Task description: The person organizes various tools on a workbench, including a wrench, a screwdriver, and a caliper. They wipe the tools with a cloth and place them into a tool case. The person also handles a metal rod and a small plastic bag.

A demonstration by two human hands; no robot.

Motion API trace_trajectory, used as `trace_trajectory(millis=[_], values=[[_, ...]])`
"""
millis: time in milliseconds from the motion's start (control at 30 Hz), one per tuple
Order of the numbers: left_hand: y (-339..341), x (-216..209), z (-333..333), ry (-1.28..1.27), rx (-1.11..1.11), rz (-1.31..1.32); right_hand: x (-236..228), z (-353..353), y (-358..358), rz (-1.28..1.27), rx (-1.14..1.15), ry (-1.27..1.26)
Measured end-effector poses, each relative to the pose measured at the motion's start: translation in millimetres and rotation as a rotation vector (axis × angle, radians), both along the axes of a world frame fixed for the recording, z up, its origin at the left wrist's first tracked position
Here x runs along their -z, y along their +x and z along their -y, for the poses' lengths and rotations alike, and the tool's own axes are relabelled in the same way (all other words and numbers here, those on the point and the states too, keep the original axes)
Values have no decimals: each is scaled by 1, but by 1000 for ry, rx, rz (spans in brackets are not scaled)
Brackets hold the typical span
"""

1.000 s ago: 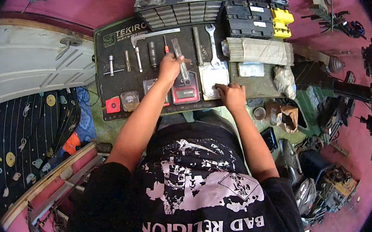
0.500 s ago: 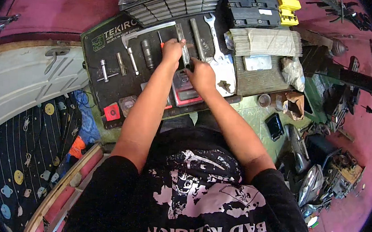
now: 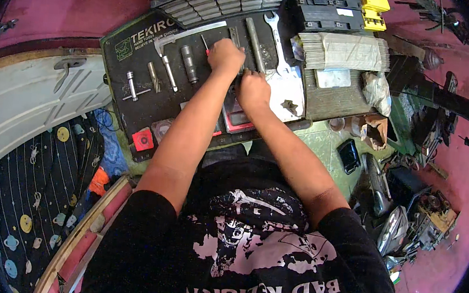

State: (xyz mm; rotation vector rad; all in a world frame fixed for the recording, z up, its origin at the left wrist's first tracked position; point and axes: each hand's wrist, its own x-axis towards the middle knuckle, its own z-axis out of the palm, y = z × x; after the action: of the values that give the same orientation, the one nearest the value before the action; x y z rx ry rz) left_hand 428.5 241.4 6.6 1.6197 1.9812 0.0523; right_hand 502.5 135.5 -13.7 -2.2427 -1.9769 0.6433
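Left hand [image 3: 226, 56] and right hand [image 3: 254, 92] close together at a slim flat tool [image 3: 235, 35]

I look down, from afar, on a dark tabletop [image 3: 153, 107] spread with hand tools. Along its far edge stands a black slatted grille [image 3: 220, 4]. Near the front, to the right, lies a white sheet [image 3: 290, 92], just beside the right hand.

Both hands are at the middle. The left one's fingers look bent over the slim tool's midsection; the right one is curled near its lower end. Their undersides are hidden from me, so I cannot tell whether either is gripping.

To the right of the hands, a silver open-end wrench [image 3: 277, 43] lies with its jaw pointing away from the person. Between it and the slim tool rests a round metal rod [image 3: 254, 44].

The slim tool lies on the tabletop, its upper end showing beyond the left hand, the rest largely covered. I judge it stiff, modest in weight and hard to break, though a smooth or oily face could slide under the fingers. I would pinch its long edges at mid-length, where it should balance, with a second hold at the near end.

Smallest, a red-handled screwdriver [image 3: 207, 47] lies just left of the left hand, partly hidden.
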Motion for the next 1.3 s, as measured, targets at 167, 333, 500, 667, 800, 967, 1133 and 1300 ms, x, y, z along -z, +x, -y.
trace_trajectory(millis=[167, 333, 500, 667, 800, 967, 1133, 1300], values=[[3, 5, 2, 23, 28, -17, 7, 4, -2, 57, -52, 93], [4, 18, 6, 181, 20, -64, 9, 5, -3, 102, -108, 124], [4, 17, 7, 201, 70, -82, 10, 3, -1, 102, -122, 144], [4, 18, 8, 191, 62, -88, 6, 2, -2, 71, -108, 134], [7, 17, 4, 151, 53, -96, 7, 4, -5, 73, -111, 134], [8, 15, 3, 146, 28, -101, 8, 5, -4, 94, -110, 148], [9, 11, 1, 102, 28, -75, 8, 4, -4, 104, -115, 135], [11, 6, -1, 84, 10, -101, 9, 3, -6, 146, -117, 161]])
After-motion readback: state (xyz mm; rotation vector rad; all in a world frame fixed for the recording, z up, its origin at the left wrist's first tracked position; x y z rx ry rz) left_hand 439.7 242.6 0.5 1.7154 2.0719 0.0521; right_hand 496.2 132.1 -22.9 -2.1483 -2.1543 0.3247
